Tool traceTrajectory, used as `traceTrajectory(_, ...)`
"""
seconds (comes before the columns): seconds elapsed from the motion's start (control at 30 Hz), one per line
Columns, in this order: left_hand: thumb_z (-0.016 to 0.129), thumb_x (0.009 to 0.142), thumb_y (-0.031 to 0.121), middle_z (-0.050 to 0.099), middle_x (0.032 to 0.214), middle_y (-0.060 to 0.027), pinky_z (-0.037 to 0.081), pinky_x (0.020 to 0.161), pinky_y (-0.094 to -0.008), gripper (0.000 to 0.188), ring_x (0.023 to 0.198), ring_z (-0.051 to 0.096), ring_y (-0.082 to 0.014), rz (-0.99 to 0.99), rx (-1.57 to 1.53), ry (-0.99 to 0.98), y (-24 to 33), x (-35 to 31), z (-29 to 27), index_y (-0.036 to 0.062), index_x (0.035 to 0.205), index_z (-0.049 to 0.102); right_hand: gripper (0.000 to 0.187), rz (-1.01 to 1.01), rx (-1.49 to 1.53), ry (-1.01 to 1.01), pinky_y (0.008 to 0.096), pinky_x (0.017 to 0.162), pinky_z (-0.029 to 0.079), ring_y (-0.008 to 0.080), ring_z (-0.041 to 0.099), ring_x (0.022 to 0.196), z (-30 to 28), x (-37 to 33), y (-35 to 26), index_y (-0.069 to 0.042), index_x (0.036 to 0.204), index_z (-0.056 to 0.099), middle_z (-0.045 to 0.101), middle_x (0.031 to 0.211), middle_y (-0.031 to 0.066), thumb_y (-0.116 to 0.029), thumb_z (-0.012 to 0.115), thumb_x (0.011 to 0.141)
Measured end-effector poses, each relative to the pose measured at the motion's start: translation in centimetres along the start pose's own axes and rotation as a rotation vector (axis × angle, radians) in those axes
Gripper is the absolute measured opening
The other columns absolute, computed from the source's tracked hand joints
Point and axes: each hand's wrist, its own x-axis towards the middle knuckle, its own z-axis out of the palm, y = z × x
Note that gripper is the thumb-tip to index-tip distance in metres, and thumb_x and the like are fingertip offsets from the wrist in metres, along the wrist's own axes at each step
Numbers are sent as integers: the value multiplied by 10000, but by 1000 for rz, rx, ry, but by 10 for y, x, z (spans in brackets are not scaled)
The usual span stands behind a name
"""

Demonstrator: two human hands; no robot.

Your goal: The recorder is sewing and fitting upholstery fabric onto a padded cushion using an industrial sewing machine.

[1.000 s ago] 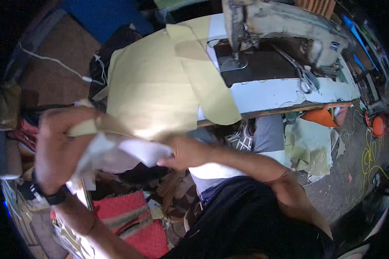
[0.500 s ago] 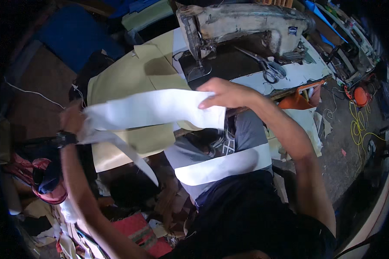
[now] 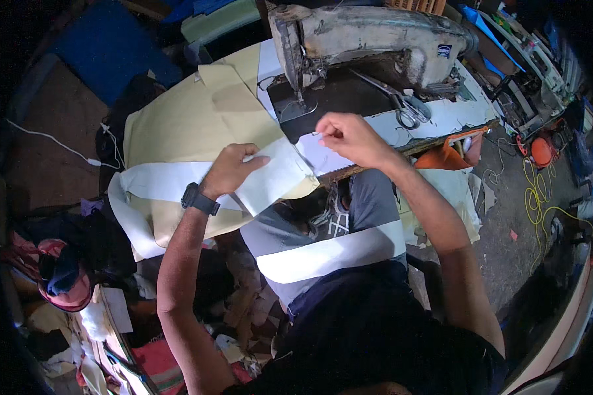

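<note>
In the head view, reading the scene as a clock with twelve at the top: pressing the left hand (image 3: 234,170), at ten o'clock from the centre, onto a white piece (image 3: 273,181). Spreading the left thumb slightly away from the index finger, and hiding the other fingertips from sight. Resting the white piece just left of the centre, over the near right corner of a pale yellow sheet (image 3: 178,125) spreading toward ten o'clock.

Running a long white band (image 3: 168,179) out from beneath the left hand toward nine o'clock, and curling its far end down at the sheet's left edge. Leaving any join between band and piece hidden under the hand.

Holding the right hand (image 3: 346,135) over the white tabletop (image 3: 464,118), between one and two o'clock, apart from the left. Curling the right fingers inward with the thumb close by, making it impossible to tell a pinched scrap from bare fingertips.

Wearing a black watch (image 3: 201,199) on the left wrist. Sitting with a second white band (image 3: 333,250) lying across grey trousers (image 3: 374,201) at five o'clock. Facing a worn grey sewing machine (image 3: 375,46) at one o'clock, with scissors (image 3: 397,100) lying just below its arm. Having a yellow cable (image 3: 534,191) looping over the floor at three o'clock.
</note>
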Motion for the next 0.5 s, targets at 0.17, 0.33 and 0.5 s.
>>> traceTrajectory(0.17, 736, 927, 254, 665, 755, -135, 488, 692, -340, 310, 697, 542, -132, -25, 12, 35, 5, -7, 0, -53, 964, 712, 105, -58, -49, -19, 294, 717, 519, 115, 618, 810, 15, -29, -16, 24, 1025, 695, 683, 908, 63, -56, 657, 969)
traceTrajectory(0.33, 760, 898, 264, 729, 867, -170, 531, 786, -346, 317, 797, 677, -197, -72, 87, 29, 15, -7, -1, -40, 977, 723, 134, -203, -225, -95, 352, 748, 546, 238, 657, 870, 27, -30, -27, -17, 1030, 716, 666, 952, 96, -105, 713, 929)
traceTrajectory(0.5, 775, 878, 278, 747, 952, -176, 544, 866, -373, 332, 923, 715, -265, -45, 68, 41, 3, -4, 7, -25, 1005, 727, 131, -325, -478, -71, 376, 811, 552, 244, 621, 947, 37, -35, -30, -15, 961, 701, 633, 951, 90, -100, 749, 873)
